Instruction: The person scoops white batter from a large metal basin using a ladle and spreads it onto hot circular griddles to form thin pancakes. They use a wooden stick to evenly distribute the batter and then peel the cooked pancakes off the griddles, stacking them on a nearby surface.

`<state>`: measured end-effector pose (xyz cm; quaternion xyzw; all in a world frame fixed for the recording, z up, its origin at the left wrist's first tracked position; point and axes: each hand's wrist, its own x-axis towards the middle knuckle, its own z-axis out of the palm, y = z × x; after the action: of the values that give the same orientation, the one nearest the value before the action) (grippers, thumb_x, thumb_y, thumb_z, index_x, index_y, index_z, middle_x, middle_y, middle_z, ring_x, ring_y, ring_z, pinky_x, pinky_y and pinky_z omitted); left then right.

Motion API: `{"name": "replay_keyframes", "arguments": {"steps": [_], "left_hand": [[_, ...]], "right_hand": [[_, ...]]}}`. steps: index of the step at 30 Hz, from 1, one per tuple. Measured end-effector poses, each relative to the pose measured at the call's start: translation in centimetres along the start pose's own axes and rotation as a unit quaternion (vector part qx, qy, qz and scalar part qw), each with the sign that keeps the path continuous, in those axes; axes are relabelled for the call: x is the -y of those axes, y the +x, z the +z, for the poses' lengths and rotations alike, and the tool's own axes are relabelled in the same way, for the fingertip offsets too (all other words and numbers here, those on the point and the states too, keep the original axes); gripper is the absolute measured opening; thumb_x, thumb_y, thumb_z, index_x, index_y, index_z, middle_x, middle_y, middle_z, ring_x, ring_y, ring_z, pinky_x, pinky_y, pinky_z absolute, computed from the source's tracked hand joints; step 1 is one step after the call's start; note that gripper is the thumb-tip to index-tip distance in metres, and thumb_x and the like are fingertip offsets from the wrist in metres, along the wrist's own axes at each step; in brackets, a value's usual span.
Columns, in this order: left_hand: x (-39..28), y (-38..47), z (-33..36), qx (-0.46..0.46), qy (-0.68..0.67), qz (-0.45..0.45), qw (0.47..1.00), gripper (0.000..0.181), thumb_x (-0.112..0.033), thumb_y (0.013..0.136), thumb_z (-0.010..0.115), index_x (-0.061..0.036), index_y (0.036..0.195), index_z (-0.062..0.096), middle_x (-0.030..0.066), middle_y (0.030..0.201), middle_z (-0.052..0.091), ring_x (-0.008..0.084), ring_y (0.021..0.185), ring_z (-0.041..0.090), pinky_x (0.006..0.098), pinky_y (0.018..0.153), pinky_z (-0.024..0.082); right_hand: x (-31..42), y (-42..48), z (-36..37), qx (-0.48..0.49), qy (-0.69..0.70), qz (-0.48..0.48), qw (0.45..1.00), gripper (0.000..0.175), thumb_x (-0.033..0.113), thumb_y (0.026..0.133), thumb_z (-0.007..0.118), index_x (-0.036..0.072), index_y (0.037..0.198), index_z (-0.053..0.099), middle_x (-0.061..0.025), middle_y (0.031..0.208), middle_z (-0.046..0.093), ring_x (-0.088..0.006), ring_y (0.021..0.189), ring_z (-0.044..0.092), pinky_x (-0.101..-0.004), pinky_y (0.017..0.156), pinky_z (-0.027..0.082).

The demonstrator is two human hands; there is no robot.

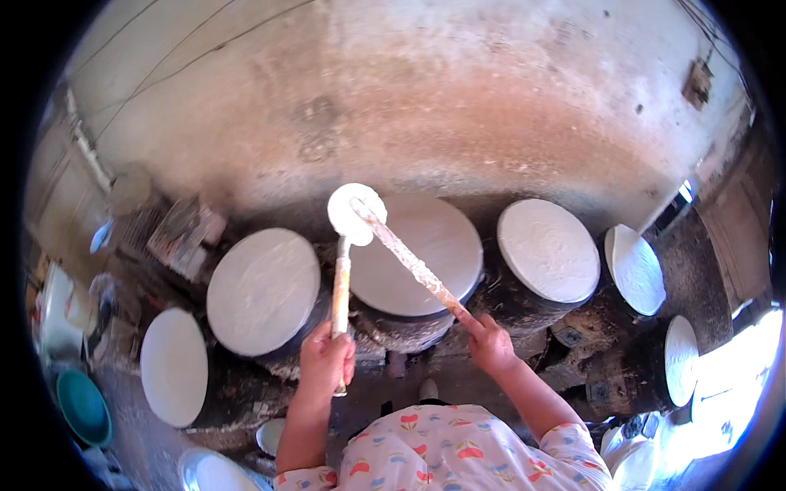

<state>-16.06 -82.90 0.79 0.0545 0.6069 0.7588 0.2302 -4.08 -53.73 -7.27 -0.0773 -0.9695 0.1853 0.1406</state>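
My left hand (326, 353) grips the pale handle of a ladle (341, 294), held upright with its head away from me. White batter (351, 205) covers the ladle's head. In my right hand (489, 344) is a long flat wooden stick (417, 267), crusted with white batter along its length. It slants up to the left, and its far end overlaps the ladle's head. Both tools are over the left side of a round, pale greyish-white surface (424, 245) on a dark drum-like stove (405, 334). Whether they touch it, I cannot tell.
More white-topped round griddles stand around me: left (264, 291), far left (175, 368), right (548, 250) and farther right (635, 270). A stained wall (430, 123) rises behind. A teal basin (85, 408) and a metal basin (215, 469) sit at lower left.
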Motion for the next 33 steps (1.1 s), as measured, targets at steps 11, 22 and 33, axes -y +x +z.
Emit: {"name": "replay_keyframes", "arguments": {"steps": [11,22,33], "left_hand": [[12.8,19.0,4.7,0.064,0.448,0.294,0.842,0.041,-0.008,0.082,0.056,-0.0008,0.122,0.055,0.0162,0.073,0.061,0.0282,0.062,0.064,0.0403,0.057,0.052],[-1.1,21.6,2.4,0.021,0.550,0.406,0.730,0.054,-0.005,0.079,0.064,-0.0041,0.132,0.052,0.0154,0.083,0.058,0.0328,0.073,0.059,0.0424,0.064,0.049],[0.8,19.8,0.0,0.167,0.123,0.049,0.977,0.019,-0.002,0.088,0.050,0.0017,0.106,0.056,-0.0003,0.059,0.050,0.0055,0.044,0.047,0.0208,0.039,0.038]], "right_hand": [[-9.6,-4.5,0.4,0.107,-0.026,0.276,0.955,0.073,0.004,0.080,0.057,0.037,0.143,0.041,-0.0184,0.094,0.056,-0.0389,0.083,0.063,-0.0474,0.075,0.052],[-3.8,-6.1,2.7,-0.055,0.203,0.311,0.927,0.066,-0.007,0.073,0.053,0.018,0.135,0.055,-0.0113,0.074,0.057,-0.0156,0.062,0.051,-0.0299,0.059,0.045],[-3.7,9.2,6.7,-0.055,0.230,0.301,0.924,0.063,-0.004,0.078,0.050,0.019,0.137,0.052,-0.0209,0.080,0.064,-0.0297,0.069,0.063,-0.0365,0.069,0.049]]}}
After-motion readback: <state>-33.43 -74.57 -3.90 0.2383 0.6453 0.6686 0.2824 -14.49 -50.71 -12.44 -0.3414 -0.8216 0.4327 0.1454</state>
